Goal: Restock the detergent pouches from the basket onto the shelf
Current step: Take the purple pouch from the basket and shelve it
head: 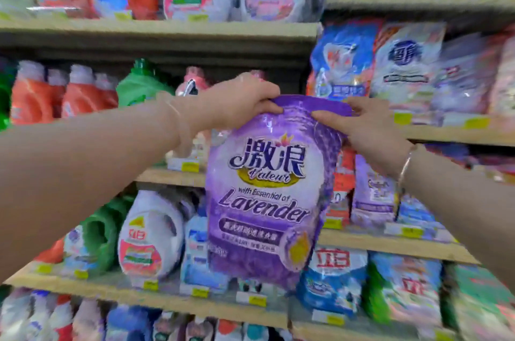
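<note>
Lavender pouch held up before the shelves, mid-carry, not yet placed.

Left hand point(237, 101) and right hand point(362, 129) each pinch the purple pouch point(264, 195) by its top edge, fingers clamped on it; next, I judge, it needs a free shelf point(172, 176) slot. Basket not in view.

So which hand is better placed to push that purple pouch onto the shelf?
Probably the right hand: it grips the purple pouch on the side nearest the pouch shelves. The left hand is nearer the bottles.
</note>
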The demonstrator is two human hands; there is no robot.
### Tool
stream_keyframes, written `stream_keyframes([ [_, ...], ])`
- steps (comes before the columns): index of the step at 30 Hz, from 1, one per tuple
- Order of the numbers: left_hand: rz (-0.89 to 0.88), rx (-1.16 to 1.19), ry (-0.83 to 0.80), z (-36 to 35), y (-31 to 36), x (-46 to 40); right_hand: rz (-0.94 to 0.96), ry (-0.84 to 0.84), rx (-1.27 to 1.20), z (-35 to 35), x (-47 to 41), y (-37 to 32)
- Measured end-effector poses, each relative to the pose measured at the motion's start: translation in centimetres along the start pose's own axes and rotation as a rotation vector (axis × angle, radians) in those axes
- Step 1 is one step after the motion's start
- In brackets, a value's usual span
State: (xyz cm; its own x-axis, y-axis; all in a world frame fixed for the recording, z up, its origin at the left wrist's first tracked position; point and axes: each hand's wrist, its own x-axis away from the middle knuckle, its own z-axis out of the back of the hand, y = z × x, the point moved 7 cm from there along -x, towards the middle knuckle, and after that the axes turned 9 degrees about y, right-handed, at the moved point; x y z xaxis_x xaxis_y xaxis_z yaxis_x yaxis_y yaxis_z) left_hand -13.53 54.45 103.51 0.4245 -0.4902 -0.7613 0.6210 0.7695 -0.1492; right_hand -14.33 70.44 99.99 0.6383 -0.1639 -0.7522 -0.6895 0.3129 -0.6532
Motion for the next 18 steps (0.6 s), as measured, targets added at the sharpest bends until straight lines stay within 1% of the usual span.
stream_keyframes([
  [2, -0.062, 0.016, 0.027, -0.7, 4.7, -4.0, -0.123, 0.061, -0.214, 5.8, 0.2, 1.0],
  [3, -0.095, 0.015, 0.033, -1.3, 6.9, -5.8, -0.153, 0.094, -0.284, 8.5, 0.2, 1.3],
  [4, -0.121, 0.012, 0.043, -1.9, 8.6, -7.4, -0.161, 0.103, -0.303, 10.7, 0.3, 1.5],
  [6, -0.156, 0.031, 0.079, -3.1, 12.7, -10.7, -0.144, 0.077, -0.238, 15.4, 0.3, 1.6],
  [8, -0.168, 0.073, 0.111, -3.8, 15.9, -13.2, -0.174, 0.050, -0.171, 18.9, 0.2, 2.6],
  [10, -0.195, 0.132, 0.153, -4.9, 19.6, -16.0, -0.225, 0.089, -0.117, 23.5, -0.1, 4.0],
  [12, -0.222, 0.169, 0.186, -6.1, 22.6, -18.3, -0.241, 0.166, -0.092, 27.5, -0.9, 5.1],
  [15, -0.266, 0.223, 0.233, -8.9, 26.5, -22.3, -0.151, 0.363, -0.026, 33.9, -2.2, 5.9],
  [18, -0.298, 0.255, 0.325, -11.2, 30.2, -25.8, -0.081, 0.501, -0.079, 39.0, -3.8, 7.3],
])
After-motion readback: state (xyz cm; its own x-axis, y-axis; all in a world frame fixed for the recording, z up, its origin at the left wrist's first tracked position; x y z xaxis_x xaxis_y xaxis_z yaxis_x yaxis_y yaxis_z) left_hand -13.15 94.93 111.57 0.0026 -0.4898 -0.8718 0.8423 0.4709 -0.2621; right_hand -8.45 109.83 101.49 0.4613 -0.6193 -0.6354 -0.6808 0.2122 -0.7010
